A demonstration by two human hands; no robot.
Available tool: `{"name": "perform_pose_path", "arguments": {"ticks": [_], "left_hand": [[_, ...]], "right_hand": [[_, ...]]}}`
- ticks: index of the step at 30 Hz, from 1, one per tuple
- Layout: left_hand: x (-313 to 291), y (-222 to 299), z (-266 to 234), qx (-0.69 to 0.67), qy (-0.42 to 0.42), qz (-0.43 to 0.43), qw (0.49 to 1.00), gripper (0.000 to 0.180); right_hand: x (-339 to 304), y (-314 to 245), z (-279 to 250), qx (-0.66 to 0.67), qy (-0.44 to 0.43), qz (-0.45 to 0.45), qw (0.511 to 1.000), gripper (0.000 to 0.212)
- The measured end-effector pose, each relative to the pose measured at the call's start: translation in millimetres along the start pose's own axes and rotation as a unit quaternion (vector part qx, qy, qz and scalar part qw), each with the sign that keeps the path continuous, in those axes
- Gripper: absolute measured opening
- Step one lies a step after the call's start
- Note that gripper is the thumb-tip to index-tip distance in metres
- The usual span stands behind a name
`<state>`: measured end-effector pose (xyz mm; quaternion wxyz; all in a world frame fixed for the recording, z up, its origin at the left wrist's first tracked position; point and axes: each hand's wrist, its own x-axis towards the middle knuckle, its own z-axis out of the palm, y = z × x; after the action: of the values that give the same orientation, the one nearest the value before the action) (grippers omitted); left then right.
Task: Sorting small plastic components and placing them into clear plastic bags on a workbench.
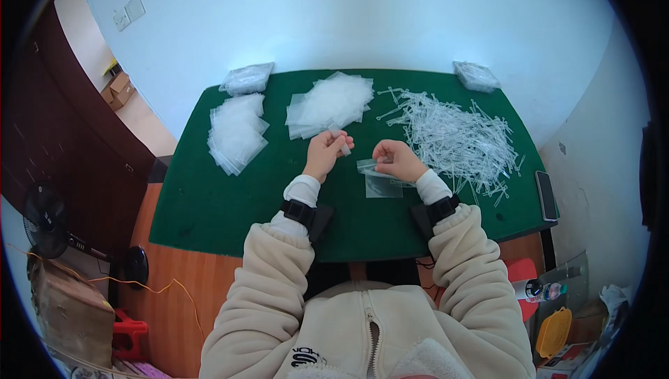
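My left hand point(323, 154) is closed in a pinch, with a narrow strip of clear plastic point(343, 147) between its fingers; what the strip belongs to cannot be made out. To its right, my right hand point(401, 161) curls with thumb and fingers together over the top of a clear zip bag point(382, 186) on the green table. Whether those fingers hold the bag's edge or something small is hidden. Just beyond my left hand lies a spread pile of clear bags point(331, 105). Right of my right hand is a large heap of thin clear plastic sticks with looped ends point(456, 142).
Another pile of clear bags point(237, 133) lies at the table's left. Wrapped clear packs point(247, 79) stand at the back corners. A phone point(546, 196) rests by the right edge of the green tabletop point(216, 208). A black fan point(47, 211) stands left on the floor.
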<state>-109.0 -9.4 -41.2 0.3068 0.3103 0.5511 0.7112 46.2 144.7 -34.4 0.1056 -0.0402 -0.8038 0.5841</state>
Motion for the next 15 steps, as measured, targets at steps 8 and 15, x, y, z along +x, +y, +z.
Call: {"name": "perform_pose_path", "arguments": {"ticks": [8,15], "left_hand": [[-10.7,6.5,22.9,-0.062,-0.038,-0.012,0.997,0.019],[-11.9,2.7,21.7,-0.024,-0.050,-0.002,0.998,0.022]], "right_hand": [[3.0,6.9,9.2,-0.123,-0.017,-0.018,0.992,0.013],[1.0,-0.9,13.5,-0.121,-0.004,-0.080,0.989,0.009]]}}
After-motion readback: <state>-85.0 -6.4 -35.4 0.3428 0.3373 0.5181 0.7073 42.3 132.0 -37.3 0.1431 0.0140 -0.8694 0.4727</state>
